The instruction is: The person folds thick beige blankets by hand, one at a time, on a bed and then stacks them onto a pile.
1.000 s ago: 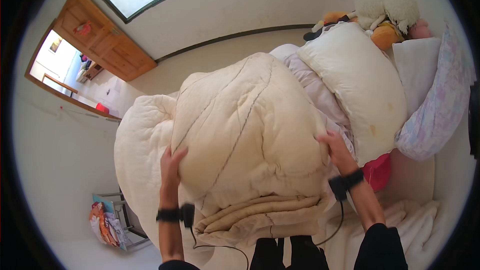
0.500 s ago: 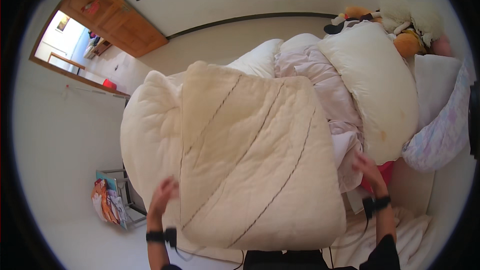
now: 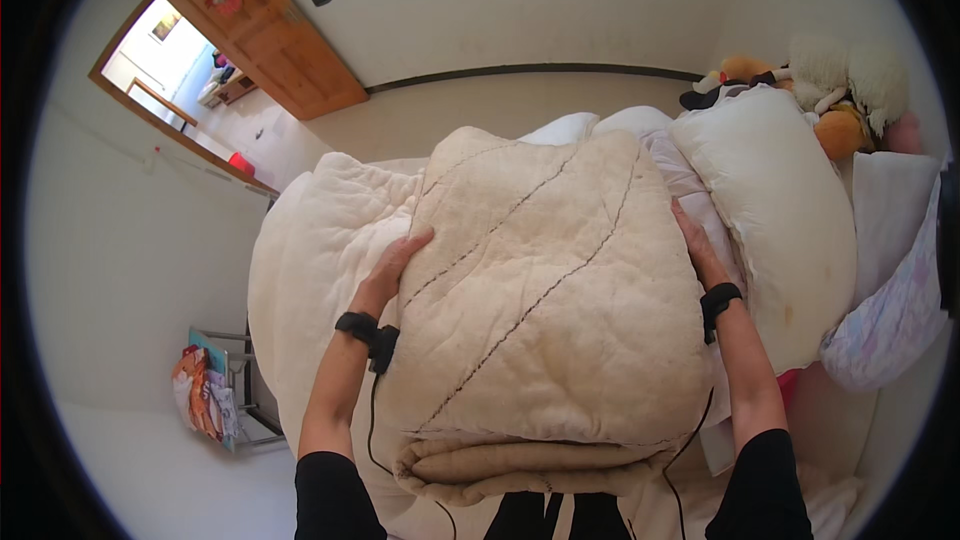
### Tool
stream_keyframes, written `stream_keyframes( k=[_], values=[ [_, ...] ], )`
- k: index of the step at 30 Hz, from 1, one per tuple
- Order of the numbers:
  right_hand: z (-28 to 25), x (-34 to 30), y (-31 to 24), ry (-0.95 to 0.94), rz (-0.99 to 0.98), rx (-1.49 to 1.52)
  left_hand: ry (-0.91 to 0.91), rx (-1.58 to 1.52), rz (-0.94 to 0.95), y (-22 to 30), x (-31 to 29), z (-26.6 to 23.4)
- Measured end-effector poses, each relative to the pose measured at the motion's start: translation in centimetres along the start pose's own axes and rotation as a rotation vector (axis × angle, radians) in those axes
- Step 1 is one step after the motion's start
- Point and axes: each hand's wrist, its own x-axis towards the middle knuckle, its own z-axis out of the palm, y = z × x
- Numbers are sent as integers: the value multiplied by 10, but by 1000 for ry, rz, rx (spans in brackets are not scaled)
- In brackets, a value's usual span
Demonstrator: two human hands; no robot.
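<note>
A thick cream quilt (image 3: 545, 270) with dark wavy stitched lines lies folded in front of me, its rolled layers showing at the near edge. Against its left side my left hand (image 3: 396, 262) presses, with the fingertips at the cloth. My right hand (image 3: 698, 238) grips the opposite side, and some of its fingers are hidden by the quilt. Between them the quilt bulges upward, squeezed from both sides. Under and behind it spreads a puffy white comforter (image 3: 310, 250).
A large white pillow (image 3: 775, 210) lies to the right, beside a pale patterned bundle (image 3: 885, 325). Plush toys (image 3: 840, 130) are heaped in the far right corner. At left stands a metal-framed stool (image 3: 245, 350) with printed bags (image 3: 200, 395). A wooden door (image 3: 270, 30) stands open at the far left.
Both hands, apart from the quilt before, have moved forward and inward onto its sides. The quilt's far part is drawn narrower, and its folded near edge now shows.
</note>
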Motion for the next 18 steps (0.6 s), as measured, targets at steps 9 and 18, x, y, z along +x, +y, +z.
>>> stream_keyframes(
  k=[9,18],
  values=[
    [-64,60,-134,23,827,797,-173,929,1254,50,-48,4],
    [-210,0,-257,401,500,899,90,-18,529,72,-235,0]
  ],
)
